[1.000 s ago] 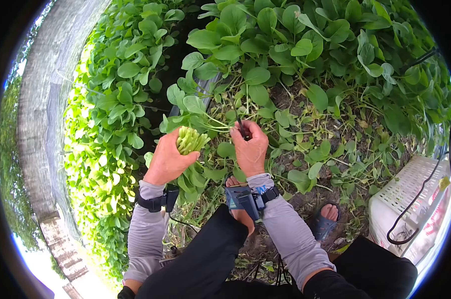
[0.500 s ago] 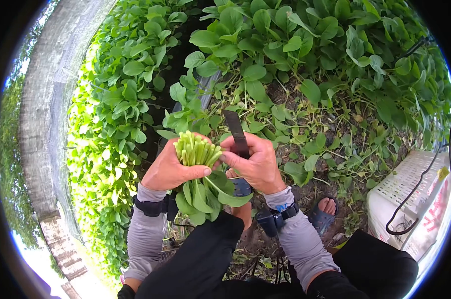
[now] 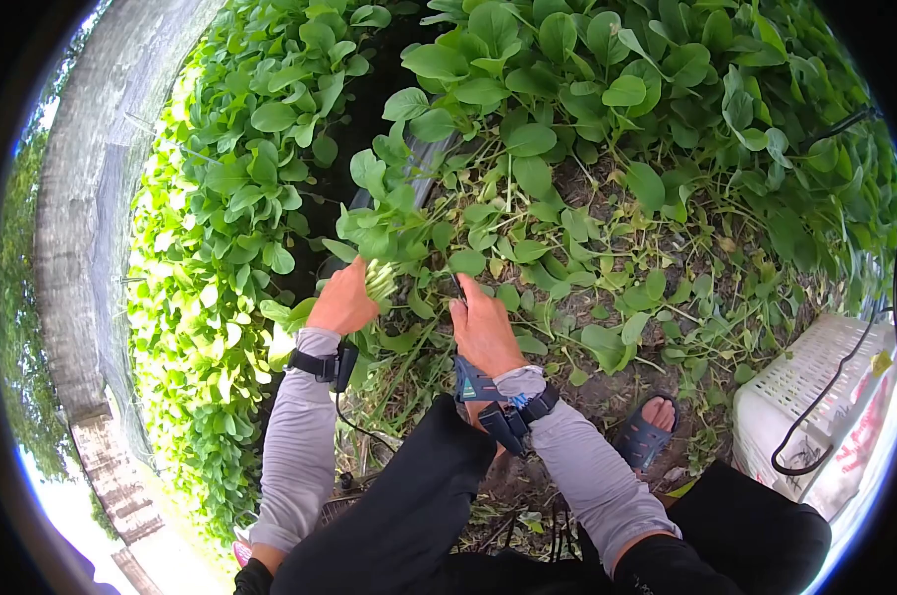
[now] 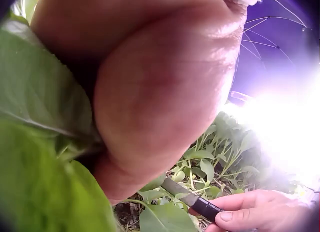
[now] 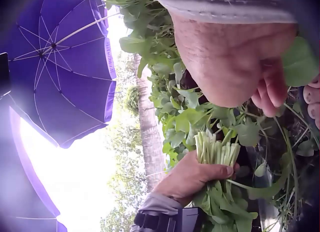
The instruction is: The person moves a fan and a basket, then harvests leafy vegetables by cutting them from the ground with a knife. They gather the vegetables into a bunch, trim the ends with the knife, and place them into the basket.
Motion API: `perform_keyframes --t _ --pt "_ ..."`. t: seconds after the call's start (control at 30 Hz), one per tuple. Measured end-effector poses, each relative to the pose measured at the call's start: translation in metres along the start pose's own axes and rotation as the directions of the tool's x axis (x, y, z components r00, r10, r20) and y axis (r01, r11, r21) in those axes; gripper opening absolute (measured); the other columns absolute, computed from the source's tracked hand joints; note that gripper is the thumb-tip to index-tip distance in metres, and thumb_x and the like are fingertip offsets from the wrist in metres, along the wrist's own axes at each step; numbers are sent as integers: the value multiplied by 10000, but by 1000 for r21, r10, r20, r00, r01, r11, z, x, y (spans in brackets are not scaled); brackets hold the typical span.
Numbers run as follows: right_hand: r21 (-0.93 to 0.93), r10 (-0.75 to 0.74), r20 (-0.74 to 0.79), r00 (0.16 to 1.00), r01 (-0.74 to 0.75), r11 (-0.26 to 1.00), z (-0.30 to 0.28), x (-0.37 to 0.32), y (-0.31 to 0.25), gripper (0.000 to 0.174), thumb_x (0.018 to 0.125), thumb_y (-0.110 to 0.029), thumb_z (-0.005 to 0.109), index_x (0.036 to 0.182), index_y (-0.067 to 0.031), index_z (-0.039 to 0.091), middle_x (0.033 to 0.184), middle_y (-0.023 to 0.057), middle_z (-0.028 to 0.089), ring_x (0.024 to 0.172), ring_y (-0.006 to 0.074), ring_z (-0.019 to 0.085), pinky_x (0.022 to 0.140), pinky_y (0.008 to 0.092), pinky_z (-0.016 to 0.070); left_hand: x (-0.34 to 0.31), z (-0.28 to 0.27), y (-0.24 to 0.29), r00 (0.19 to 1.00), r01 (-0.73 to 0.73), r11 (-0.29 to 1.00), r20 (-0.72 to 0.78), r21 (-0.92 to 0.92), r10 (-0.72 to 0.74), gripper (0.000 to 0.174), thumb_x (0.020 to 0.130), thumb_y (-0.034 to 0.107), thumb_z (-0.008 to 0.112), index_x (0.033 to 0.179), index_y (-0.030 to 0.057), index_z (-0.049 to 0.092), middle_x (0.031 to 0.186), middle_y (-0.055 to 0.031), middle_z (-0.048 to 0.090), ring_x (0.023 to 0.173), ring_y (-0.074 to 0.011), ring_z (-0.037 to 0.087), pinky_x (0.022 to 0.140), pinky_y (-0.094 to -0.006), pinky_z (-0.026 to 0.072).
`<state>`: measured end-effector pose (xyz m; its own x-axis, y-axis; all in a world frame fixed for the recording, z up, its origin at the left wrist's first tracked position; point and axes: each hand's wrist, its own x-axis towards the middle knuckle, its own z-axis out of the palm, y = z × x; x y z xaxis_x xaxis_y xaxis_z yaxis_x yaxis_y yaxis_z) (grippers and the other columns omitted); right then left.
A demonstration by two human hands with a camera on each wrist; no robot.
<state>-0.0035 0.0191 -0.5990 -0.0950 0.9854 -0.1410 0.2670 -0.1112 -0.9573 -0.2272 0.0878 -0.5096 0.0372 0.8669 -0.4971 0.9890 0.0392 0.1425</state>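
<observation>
My left hand (image 3: 344, 300) grips a thick bunch of leafy greens (image 5: 217, 151), its pale cut stem ends bundled together above the thumb. The leaves hang below that hand and fill the near left of the left wrist view. A knife (image 4: 206, 208) with a black handle and a flat dark blade is held in my right hand (image 3: 488, 329), fingers round the handle. The blade reaches in among low leaves at the bed's near edge. In the head view the knife is mostly hidden by the hand, which stands a short way right of the bunch.
Uncut leafy plants (image 3: 587, 59) stand thick at the back, with another row (image 3: 260, 149) to the left. Trimmed leaves and stalks litter the soil before me. A white plastic crate (image 3: 805, 387) is at the right, near my sandalled foot (image 3: 649, 431). A purple umbrella (image 5: 60, 57) spreads overhead.
A second ago a leafy stalk was in the right hand with the knife. Half a second ago both hands met at the bunch. Now they are apart, the right lower among the plants without the stalk.
</observation>
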Motion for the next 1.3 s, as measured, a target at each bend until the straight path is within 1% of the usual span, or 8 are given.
perform_keyframes --t 0.3,0.43,0.6,0.73,0.8,0.83,0.9,1.3 --pt "-53 103 242 965 -93 994 16 44 4 564 925 -71 514 1484 -17 468 771 290 684 724 480 675 781 544 534 4 16 -21 1000 -23 999 11 28 22 735 790 224 764 1420 -59 516 1299 -290 616 1250 -437 566 1079 -473 458" --pt "-112 -5 209 978 29 993 29 47 12 578 912 -45 493 1488 -10 464 691 257 678 570 374 693 665 486 574 3 24 -27 995 -63 998 -78 29 65 569 788 220 766 1263 -53 612 1111 -283 678 1095 -450 641 964 -484 513" --pt "-44 236 286 929 -233 971 35 45 1 542 892 -26 553 1432 -11 506 1026 343 700 964 520 675 897 588 514 -3 3 -16 997 -64 995 -39 -82 61 473 765 169 733 1174 -45 631 1062 -279 701 1033 -468 657 926 -511 527" --pt "84 269 137 953 -282 956 14 11 12 501 962 -94 594 1445 -17 487 970 240 727 807 414 697 745 507 550 -32 -25 0 992 -50 968 101 -245 77 459 753 162 768 1139 -52 643 985 -225 730 888 -377 699 862 -424 554" --pt "699 437 380 815 -562 441 -5 -6 12 473 997 -129 618 1444 -31 496 1019 124 717 735 221 678 682 344 548 -43 -34 10 979 -89 940 143 -329 142 465 753 151 787 1146 -51 644 971 -195 736 857 -311 707 849 -391 554" --pt "780 370 331 868 -472 411 -13 -15 5 468 994 -116 669 1434 -45 525 1060 16 659 733 65 601 652 208 490 -50 -35 12 973 -76 873 155 -481 170 474 756 139 804 1160 -50 644 963 -157 736 860 -242 690 848 -364 550" --pt "814 266 210 941 -319 485 -26 -27 -17 493 973 -94 699 1434 -44 532 1064 6 648 736 60 588 631 211 486 -57 -43 22 945 -8 722 230 -691 231 496 781 107 838 1216 -37 647 989 -54 733 906 -117 654 866 -310 541" --pt "554 -8 -436 900 275 786 -143 -2 -64 210 902 -76 808 1061 15 706 1046 34 716 849 78 619 766 240 529 -75 -62 82 972 -72 532 60 -844 226 604 835 -55 772 1389 -4 537 1091 -63 720 987 -131 693 907 -290 564"
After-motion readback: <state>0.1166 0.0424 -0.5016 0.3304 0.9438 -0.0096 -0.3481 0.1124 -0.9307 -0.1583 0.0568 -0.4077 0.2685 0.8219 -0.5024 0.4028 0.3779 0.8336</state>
